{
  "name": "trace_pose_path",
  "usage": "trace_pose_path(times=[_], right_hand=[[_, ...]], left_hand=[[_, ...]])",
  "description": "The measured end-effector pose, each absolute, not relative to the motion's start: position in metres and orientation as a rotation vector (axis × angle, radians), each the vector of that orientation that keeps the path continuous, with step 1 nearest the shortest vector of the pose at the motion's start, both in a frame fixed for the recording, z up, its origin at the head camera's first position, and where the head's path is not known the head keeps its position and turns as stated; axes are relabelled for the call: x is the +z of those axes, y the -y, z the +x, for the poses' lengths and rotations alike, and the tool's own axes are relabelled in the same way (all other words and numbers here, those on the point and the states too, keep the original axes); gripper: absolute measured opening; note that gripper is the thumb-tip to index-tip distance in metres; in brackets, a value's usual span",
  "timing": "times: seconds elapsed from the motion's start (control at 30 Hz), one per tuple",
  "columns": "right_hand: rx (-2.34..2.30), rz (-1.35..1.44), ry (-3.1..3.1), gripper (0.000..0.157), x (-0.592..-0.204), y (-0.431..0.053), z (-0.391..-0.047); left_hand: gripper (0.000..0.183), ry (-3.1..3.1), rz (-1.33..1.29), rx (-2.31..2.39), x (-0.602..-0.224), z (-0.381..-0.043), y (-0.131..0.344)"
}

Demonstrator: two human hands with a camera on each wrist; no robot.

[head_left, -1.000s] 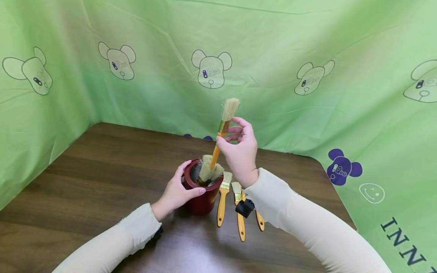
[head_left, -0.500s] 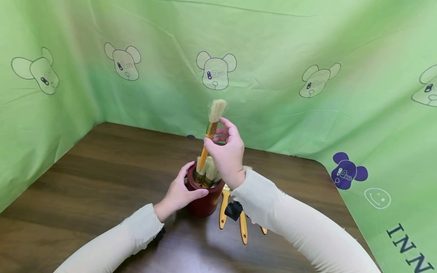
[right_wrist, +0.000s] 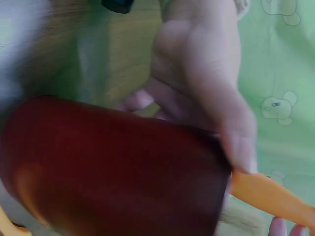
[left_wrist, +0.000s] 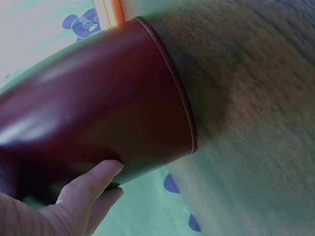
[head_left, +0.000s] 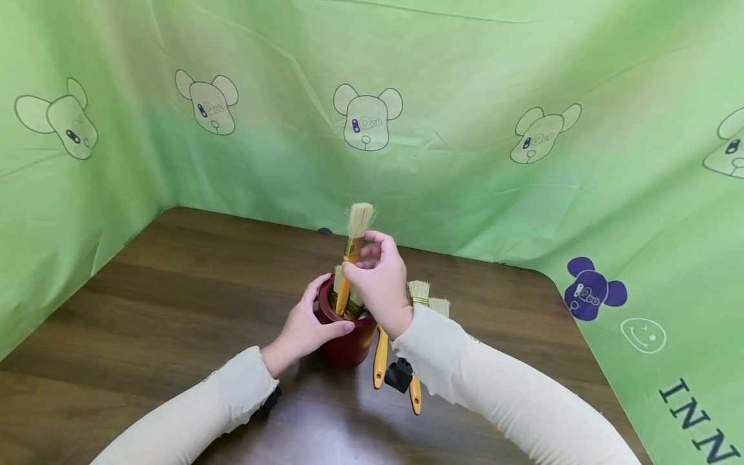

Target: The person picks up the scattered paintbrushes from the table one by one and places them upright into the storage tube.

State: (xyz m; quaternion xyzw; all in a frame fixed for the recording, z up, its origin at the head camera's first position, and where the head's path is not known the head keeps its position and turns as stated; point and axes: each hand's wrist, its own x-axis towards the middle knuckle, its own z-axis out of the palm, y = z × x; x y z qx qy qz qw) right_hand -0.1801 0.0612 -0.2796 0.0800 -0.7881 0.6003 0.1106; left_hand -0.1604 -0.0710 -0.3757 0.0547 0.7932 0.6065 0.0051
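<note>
My left hand (head_left: 307, 328) grips the rim and side of a dark red cylindrical pot (head_left: 344, 349), which stands upright on the table. In the left wrist view, fingers (left_wrist: 83, 194) lie against the pot's glossy wall. Above the pot, my right hand (head_left: 382, 281) pinches a paintbrush (head_left: 360, 221) near its metal band, bristles up. The lower end of its orange handle is at the pot's mouth, among other brushes (head_left: 353, 309) standing bristles up inside. The right wrist view shows the handle (right_wrist: 268, 196) beside the rim; the pot's inside is hidden there.
Several more paintbrushes lie on the wooden table (head_left: 192, 310) right of the pot, partly under my right forearm; one handle (head_left: 380, 361) and some bristles (head_left: 418, 290) show. A green printed cloth (head_left: 453, 181) hangs behind and at both sides.
My right hand has moved left and then down, lowering the paintbrush's handle toward the pot's mouth. My left hand has kept its hold on the pot.
</note>
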Motion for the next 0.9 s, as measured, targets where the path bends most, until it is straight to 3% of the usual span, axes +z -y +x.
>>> trace_pose_path(times=[0.47, 0.9], right_hand=[[1.737, 0.248, 2.404, 0.054, -0.291, -0.074, -0.176], [1.773, 0.253, 2.250, 0.025, -0.300, -0.110, -0.182]], left_hand=[[0.088, -2.502, 0.174, 1.923, -0.375, -0.160, 0.068], [0.092, -2.526, 0.132, 1.896, -0.377, -0.160, 0.067]])
